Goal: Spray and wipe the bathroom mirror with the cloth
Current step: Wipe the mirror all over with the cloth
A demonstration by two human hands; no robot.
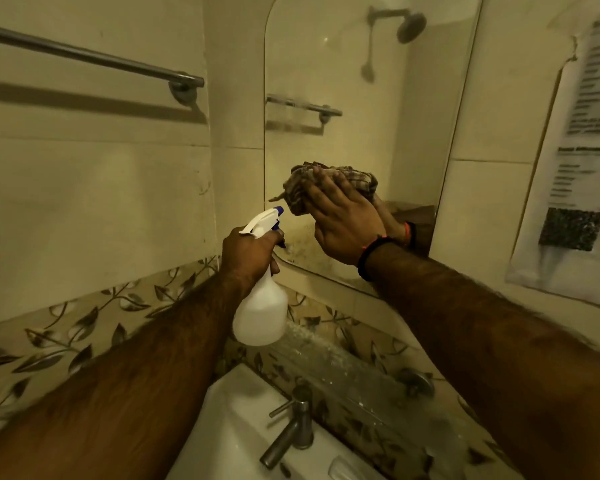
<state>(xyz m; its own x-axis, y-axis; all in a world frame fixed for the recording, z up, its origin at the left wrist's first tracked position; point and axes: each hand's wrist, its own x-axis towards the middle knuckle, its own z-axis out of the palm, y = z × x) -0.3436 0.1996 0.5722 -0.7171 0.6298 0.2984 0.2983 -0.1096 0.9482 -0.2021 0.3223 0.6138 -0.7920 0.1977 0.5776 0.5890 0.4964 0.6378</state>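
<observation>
The bathroom mirror (pixel 354 98) hangs on the tiled wall ahead, tall with rounded corners. My right hand (pixel 343 223) presses a brown checked cloth (pixel 329 183) flat against the lower part of the glass, fingers spread over the bunched fabric. My left hand (pixel 250 254) grips the neck of a white spray bottle (pixel 260 313) with a blue-tipped nozzle, held upright just left of the mirror's lower corner, the nozzle pointing toward the glass. The hand's reflection shows behind the cloth.
A white sink (pixel 229 427) with a metal tap (pixel 291 431) sits below. A glass shelf (pixel 343 368) runs under the mirror. A towel rail (pixel 90 58) crosses the left wall. A printed paper notice (pixel 575 161) is stuck to the right wall.
</observation>
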